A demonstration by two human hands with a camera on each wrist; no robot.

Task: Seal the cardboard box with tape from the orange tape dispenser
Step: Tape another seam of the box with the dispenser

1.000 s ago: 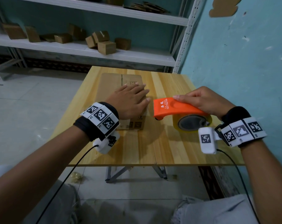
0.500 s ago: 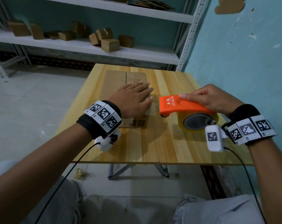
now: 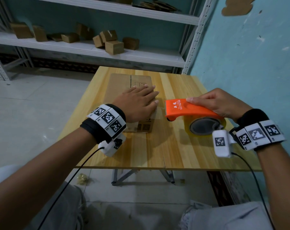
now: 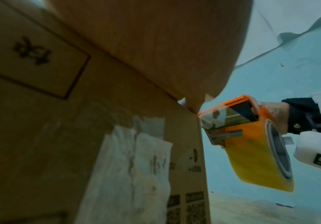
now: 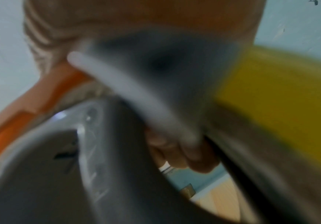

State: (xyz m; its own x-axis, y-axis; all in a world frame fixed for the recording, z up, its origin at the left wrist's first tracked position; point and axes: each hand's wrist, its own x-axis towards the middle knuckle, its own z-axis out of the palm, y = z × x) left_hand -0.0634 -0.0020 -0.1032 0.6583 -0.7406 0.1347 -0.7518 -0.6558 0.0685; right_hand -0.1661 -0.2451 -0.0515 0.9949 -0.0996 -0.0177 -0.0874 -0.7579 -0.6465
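A closed cardboard box (image 3: 121,83) sits on the wooden table (image 3: 157,146), its flap seam running away from me. My left hand (image 3: 137,103) lies flat on the box top with straight fingers, pressing it down. My right hand (image 3: 219,102) grips the orange tape dispenser (image 3: 187,108) from above, just right of the box. The dispenser's toothed front edge points at the box's right side. A yellowish tape roll (image 3: 205,127) hangs under it. In the left wrist view the dispenser (image 4: 251,130) stands close to the box's (image 4: 79,136) upper right corner. The right wrist view is blurred, showing orange plastic (image 5: 21,121) and the roll (image 5: 280,106).
A teal wall (image 3: 249,55) runs close along the table's right side. White metal shelving (image 3: 107,52) behind the table holds several small cardboard boxes. Old torn tape and printed labels mark the box's near side. Cables trail from both wrist cameras.
The right hand has carried the dispenser slightly up and toward the box. The left hand stays flat on the box top.
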